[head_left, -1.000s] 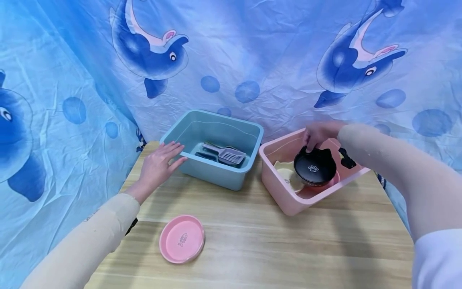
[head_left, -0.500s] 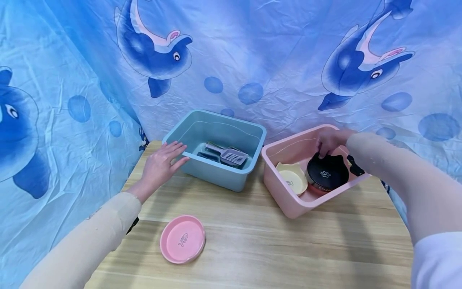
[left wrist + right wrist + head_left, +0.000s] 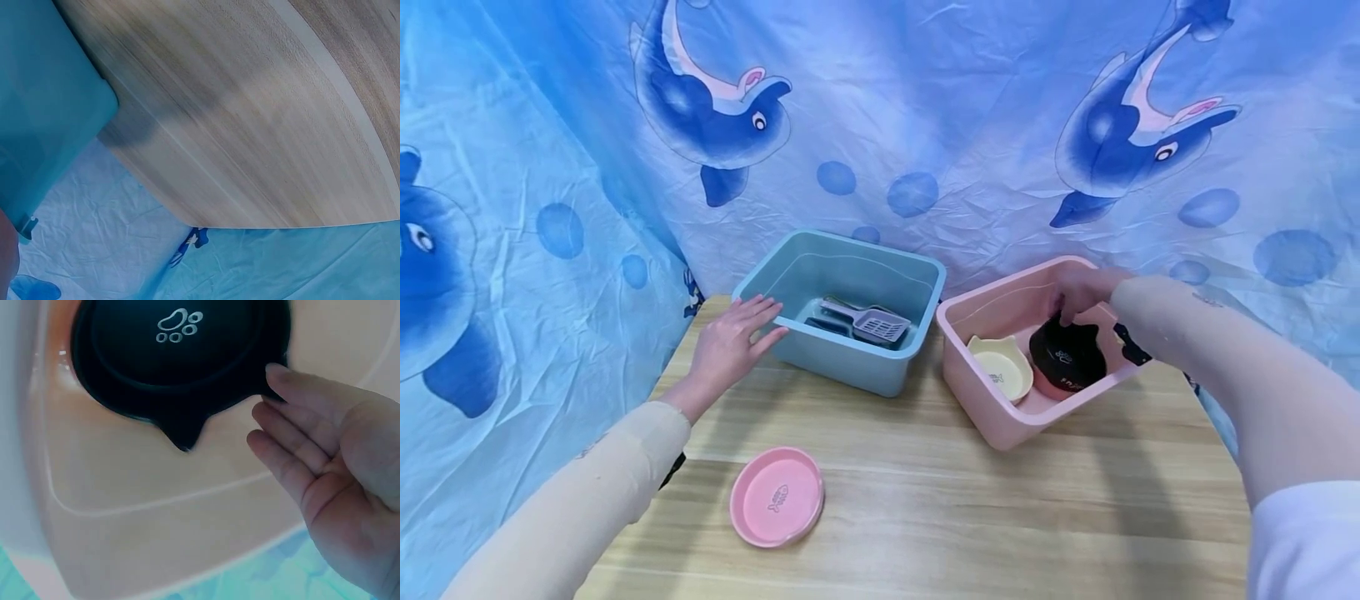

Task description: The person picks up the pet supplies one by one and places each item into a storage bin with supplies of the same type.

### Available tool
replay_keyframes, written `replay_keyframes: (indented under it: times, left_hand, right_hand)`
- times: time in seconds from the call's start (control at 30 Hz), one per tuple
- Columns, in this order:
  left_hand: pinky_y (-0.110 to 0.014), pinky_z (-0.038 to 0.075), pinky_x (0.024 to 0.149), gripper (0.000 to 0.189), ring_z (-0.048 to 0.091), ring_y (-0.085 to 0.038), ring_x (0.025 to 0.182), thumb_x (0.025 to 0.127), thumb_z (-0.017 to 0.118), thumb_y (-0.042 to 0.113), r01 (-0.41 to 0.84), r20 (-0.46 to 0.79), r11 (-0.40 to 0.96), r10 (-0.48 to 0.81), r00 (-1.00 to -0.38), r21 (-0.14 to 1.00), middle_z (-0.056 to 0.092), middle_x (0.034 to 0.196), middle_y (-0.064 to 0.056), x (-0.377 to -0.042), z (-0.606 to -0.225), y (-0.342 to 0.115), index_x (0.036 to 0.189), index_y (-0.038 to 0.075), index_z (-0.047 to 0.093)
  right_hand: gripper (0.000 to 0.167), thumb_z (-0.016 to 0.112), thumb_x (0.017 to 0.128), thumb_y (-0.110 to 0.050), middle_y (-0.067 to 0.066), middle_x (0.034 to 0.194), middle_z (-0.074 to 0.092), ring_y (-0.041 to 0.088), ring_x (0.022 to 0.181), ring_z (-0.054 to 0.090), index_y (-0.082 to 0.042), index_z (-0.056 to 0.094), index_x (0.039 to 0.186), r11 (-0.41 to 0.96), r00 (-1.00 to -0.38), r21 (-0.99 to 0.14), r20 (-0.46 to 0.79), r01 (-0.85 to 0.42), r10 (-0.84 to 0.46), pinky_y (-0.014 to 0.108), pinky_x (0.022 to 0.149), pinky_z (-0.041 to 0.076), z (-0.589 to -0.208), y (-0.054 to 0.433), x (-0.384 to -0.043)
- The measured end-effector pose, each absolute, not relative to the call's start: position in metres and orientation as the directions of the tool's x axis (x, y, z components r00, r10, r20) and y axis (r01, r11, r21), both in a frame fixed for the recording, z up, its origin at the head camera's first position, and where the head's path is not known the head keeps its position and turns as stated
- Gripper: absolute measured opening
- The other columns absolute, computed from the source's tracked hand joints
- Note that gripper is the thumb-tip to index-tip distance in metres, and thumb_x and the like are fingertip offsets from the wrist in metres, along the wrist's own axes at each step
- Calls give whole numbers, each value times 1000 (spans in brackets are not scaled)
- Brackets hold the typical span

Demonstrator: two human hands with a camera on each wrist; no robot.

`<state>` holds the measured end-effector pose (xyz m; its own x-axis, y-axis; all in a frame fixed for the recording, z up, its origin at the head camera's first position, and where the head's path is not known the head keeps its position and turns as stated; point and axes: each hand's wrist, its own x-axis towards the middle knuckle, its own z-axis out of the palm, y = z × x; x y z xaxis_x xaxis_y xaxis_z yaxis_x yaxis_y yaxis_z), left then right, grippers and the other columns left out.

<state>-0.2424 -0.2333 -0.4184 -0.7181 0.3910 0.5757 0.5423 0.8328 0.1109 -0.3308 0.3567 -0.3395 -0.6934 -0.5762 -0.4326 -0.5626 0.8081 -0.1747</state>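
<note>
My right hand [image 3: 1081,292] reaches into the pink bin [image 3: 981,404] and pinches one pointed ear of a black cat-shaped pet bowl [image 3: 1066,354]. In the right wrist view the thumb lies on top of the ear, and a white paw print shows inside the bowl [image 3: 187,356]. The bowl is tilted, with a reddish edge showing under it. A cream cat-eared bowl [image 3: 1002,367] lies to its left in the same bin. My left hand [image 3: 730,333], fingers extended, rests at the near left rim of the blue bin [image 3: 842,367].
A lilac slotted litter scoop [image 3: 872,323] lies over dark items inside the blue bin. Nearer on the wooden table [image 3: 940,517] sits a round pink dish [image 3: 775,500] with a fishbone print. A blue dolphin-print cloth [image 3: 887,108] hangs behind and to the sides.
My right hand has lowered the black bowl deeper into the pink bin and moved it rightward, uncovering more of the cream bowl; the black bowl has since tilted. My left hand stays put.
</note>
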Motion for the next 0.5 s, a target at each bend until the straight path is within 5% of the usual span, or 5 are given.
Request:
replay_keyframes:
  times: [0.1,0.33,0.5]
  left_hand:
    - [-59,45,118,51,65,-40,133,91,87,29,542,570,833,393,-722,113,71,136,-20,-242,-419,-233,134,5,74]
    - [-60,46,117,50,65,-40,132,91,87,28,551,574,828,401,-714,107,71,135,-20,-242,-420,-234,134,5,74]
    - [-61,48,114,50,67,-41,129,89,89,26,567,591,818,410,-695,99,73,132,-21,-244,-417,-234,132,5,75]
  right_hand:
    - [28,81,88,1,19,108,79,31,103,73,8,78,114,846,-694,-180,-499,-502,-518,49,93,64,-327,352,-329]
    - [21,80,92,-3,10,94,68,20,86,57,10,75,107,895,-693,-152,-584,-419,-423,39,81,59,-294,338,-323]
    - [39,81,93,-8,25,126,73,39,116,69,8,72,128,902,-719,-129,-563,-411,-408,56,104,58,-270,333,-307]
